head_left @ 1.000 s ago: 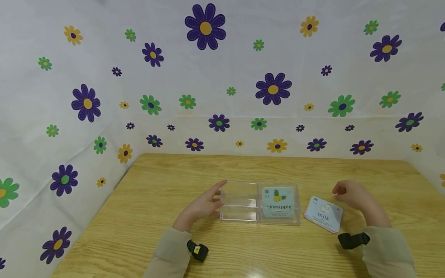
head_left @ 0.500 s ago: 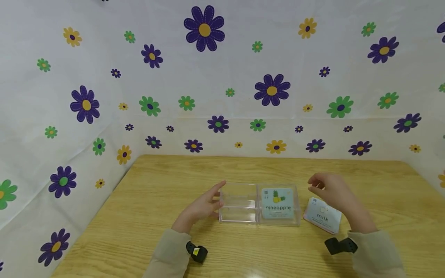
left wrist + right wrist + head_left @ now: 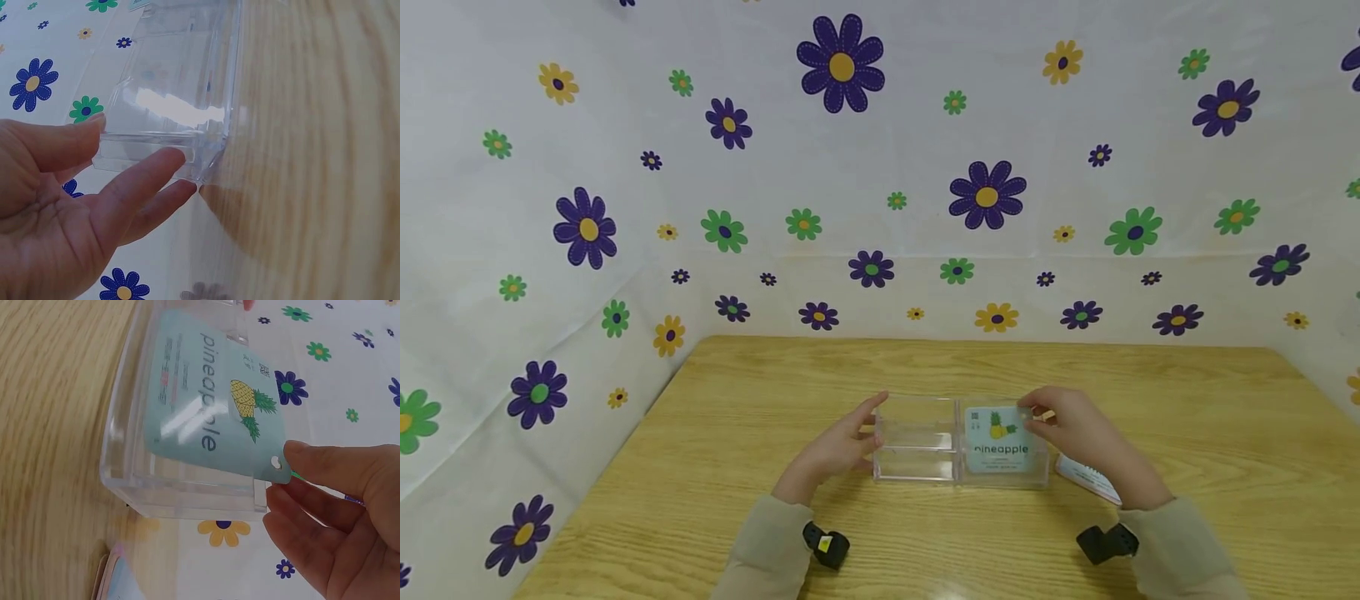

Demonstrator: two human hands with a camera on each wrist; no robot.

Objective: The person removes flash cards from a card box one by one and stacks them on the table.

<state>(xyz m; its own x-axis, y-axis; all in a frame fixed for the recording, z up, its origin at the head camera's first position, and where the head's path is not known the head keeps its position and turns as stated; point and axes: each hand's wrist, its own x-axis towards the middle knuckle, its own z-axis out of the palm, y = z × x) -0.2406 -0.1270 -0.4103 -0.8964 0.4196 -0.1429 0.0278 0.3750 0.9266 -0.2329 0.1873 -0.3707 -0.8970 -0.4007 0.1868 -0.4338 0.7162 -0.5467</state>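
Observation:
A clear plastic box [image 3: 917,479] with two compartments stands on the table. In its right compartment leans a light blue card [image 3: 998,458] printed "pineapple". My right hand [image 3: 1071,429] pinches this card's upper right corner, by a small punched hole; in the right wrist view the thumb [image 3: 325,465] lies on its printed face. My left hand [image 3: 835,446] rests at the box's left end, its fairly straight fingers [image 3: 137,187] at the end wall. The left compartment holds no card.
To the right of the box, partly hidden under my right forearm, lies a small stack of cards [image 3: 1086,479]. A white sheet with flowers [image 3: 917,125] hangs behind the wooden table [image 3: 760,375] and along its left side.
My right hand has moved left from beside the milk card, over it, to the pineapple card, and now pinches its corner. The left hand has stayed at the box.

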